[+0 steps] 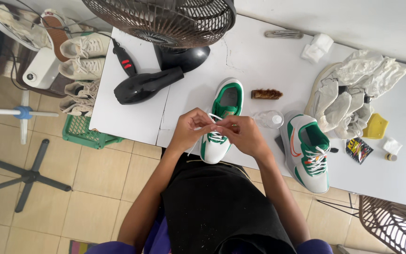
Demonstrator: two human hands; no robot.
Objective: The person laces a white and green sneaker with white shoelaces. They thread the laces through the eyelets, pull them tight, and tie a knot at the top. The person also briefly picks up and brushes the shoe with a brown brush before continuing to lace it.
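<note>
A white and green sneaker (226, 101) stands on the white table (259, 61), toe towards me at the front edge. My left hand (189, 129) and my right hand (243, 134) meet over its laced front. Both pinch the white lace (216, 117) between their fingertips. A second matching sneaker (306, 150) with an orange mark lies to the right of my right hand, fully laced.
A black hair dryer (144, 85) and a fan (170, 21) stand at the back left. A small brush (266, 94), a clear bottle (269, 119), crumpled white plastic (358, 89), a yellow sponge (376, 127) and a small packet (358, 149) lie to the right. Pale sneakers (83, 59) rest over a green crate (83, 131) on the left.
</note>
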